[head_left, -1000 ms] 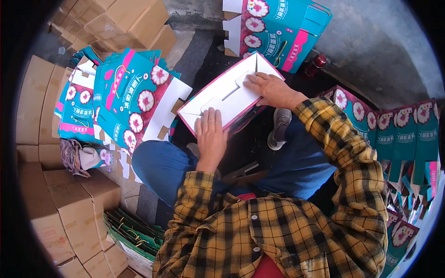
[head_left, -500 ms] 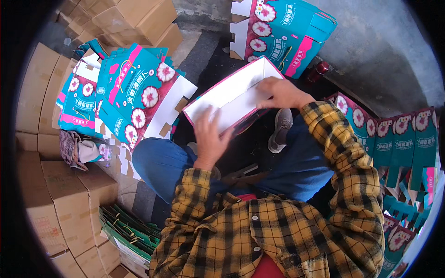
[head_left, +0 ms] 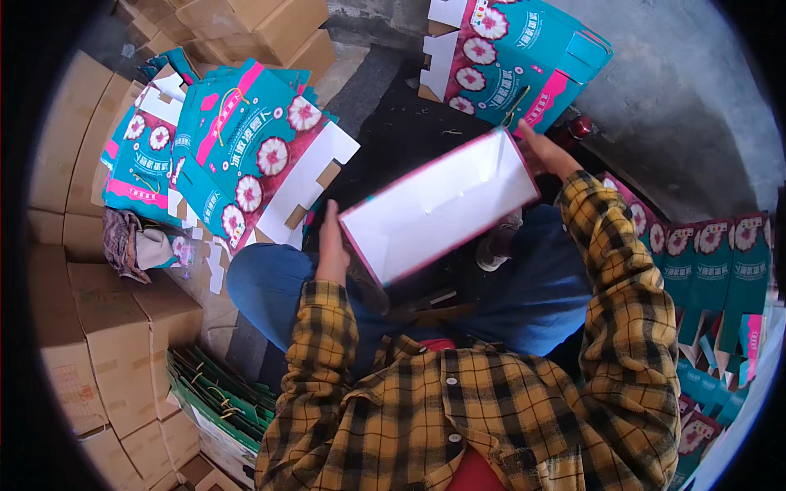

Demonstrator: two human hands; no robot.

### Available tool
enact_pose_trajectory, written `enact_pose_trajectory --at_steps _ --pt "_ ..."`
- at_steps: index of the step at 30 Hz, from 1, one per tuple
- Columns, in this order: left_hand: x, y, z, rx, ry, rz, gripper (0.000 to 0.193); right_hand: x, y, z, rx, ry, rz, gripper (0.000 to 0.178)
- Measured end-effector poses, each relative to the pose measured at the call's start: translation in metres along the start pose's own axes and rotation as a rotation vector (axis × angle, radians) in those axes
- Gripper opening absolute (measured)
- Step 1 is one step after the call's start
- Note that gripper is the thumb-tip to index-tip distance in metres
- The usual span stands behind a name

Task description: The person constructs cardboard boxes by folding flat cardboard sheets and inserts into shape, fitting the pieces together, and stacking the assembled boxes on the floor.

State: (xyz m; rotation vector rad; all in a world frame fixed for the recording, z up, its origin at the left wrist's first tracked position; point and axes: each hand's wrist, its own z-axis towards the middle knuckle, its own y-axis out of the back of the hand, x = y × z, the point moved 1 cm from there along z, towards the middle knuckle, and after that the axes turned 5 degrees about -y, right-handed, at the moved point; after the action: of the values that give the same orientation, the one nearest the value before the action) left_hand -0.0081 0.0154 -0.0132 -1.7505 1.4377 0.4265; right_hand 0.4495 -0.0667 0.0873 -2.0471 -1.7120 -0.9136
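A carton box (head_left: 438,209) with a bare white inside and dark pink rim sits tilted in front of me, its open top facing up. My left hand (head_left: 332,245) lies along the box's left end, fingers fairly straight. Against the right end is my right hand (head_left: 547,155), thumb up near the far corner and the other fingers partly hidden behind the wall. Between them the two hands hold the box over my lap. The outer walls of the box are mostly out of sight.
Flat teal carton blanks (head_left: 237,139) with pink bands are piled at left. Another teal carton stack (head_left: 524,57) leans at the far wall, beside a dark red bottle (head_left: 580,127). Folded teal cartons (head_left: 708,258) line the right. Brown boxes (head_left: 115,344) and green bags (head_left: 221,401) stand left.
Both hands have come out from the box's inside to its two ends. The box has shifted slightly right and toward me, with its bare inside now in full view.
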Motion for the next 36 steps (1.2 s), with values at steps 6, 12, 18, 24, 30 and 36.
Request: enact_pose_trajectory --at_steps 6,12,18,24,30,36 --pt "0.031 -0.031 -0.005 0.199 0.285 -0.102 0.042 -0.029 0.014 0.001 0.142 -0.054 0.003 0.061" --pt "-0.007 -0.086 -0.055 0.439 0.129 -0.09 0.038 0.023 0.052 -0.069 0.079 0.391 0.287 0.055" --pt "-0.031 -0.106 -0.058 0.512 -0.594 0.194 0.052 0.017 0.081 -0.08 -0.064 0.501 0.241 0.084" --pt "-0.015 -0.079 -0.051 0.347 -0.396 0.089 0.054 -0.038 0.074 -0.018 -0.025 0.496 0.175 0.066" --pt "0.029 -0.019 -0.023 0.167 -0.428 0.328 0.057 -0.03 0.03 0.002 0.169 0.436 0.099 0.058" --pt "0.031 -0.04 -0.055 -0.012 -0.642 0.955 0.056 -0.012 0.007 0.003 0.136 0.064 -0.254 0.044"
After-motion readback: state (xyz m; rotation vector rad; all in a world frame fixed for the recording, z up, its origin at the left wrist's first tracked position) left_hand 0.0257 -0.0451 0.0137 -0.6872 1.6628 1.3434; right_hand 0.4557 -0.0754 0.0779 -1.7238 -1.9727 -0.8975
